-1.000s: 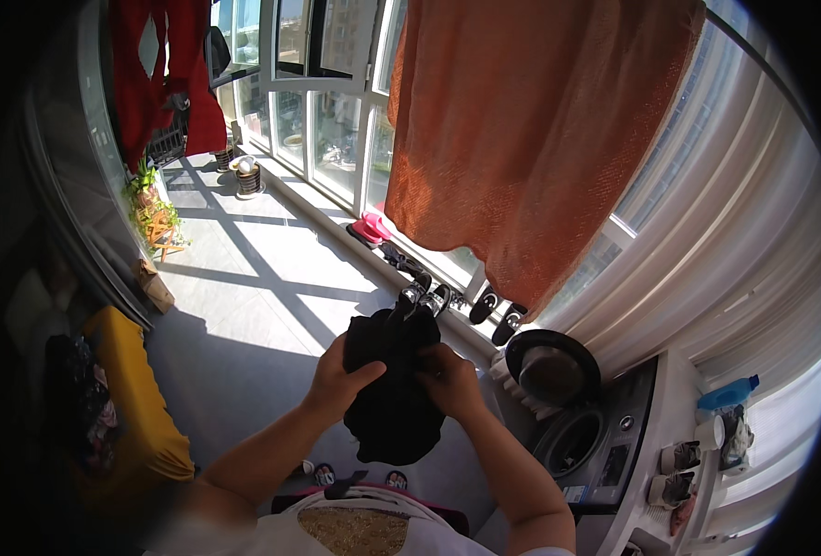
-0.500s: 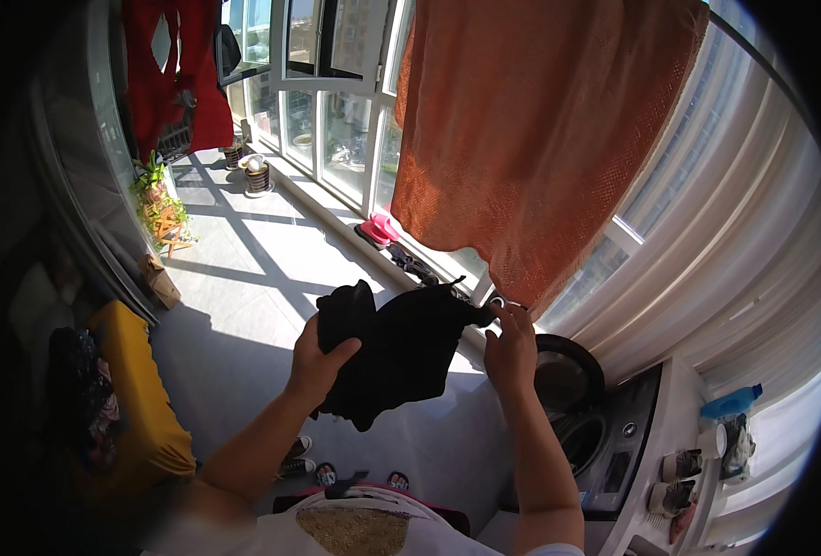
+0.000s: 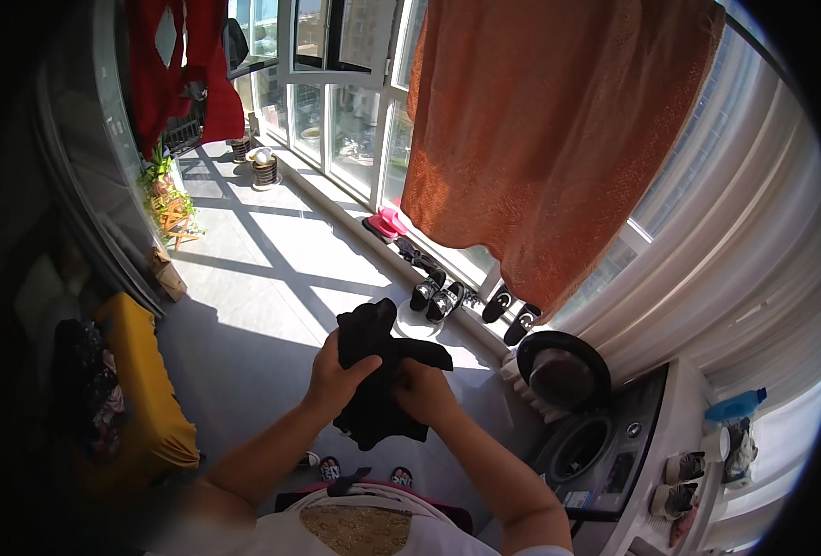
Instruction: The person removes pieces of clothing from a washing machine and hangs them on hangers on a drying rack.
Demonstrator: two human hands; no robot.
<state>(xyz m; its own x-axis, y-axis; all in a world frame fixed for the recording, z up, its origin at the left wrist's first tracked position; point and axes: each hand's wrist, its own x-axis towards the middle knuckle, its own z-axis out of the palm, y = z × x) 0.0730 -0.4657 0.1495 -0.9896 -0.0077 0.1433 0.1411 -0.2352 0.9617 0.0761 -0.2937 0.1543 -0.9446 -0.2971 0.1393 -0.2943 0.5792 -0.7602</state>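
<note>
A black cloth garment hangs bunched in front of me, its exact kind hard to make out. My left hand is closed on its left side, thumb lying over the fabric. My right hand is closed on the middle of the cloth, fingers curled into it, with a dark flap sticking out to the right above the knuckles. Folds hide some of the right fingertips. Below and to the right of my right arm stands a grey washing machine, its round door swung wide.
An orange cloth hangs by the windows, above black slippers and pink shoes on the ledge. A yellow-covered piece of furniture stands at left. Farther off are red clothing and plants. Shoes and a blue bottle lie right.
My right hand has moved left and down, from the garment's stretched right end to its middle. The garment, spread wide before, is now gathered between my hands.
</note>
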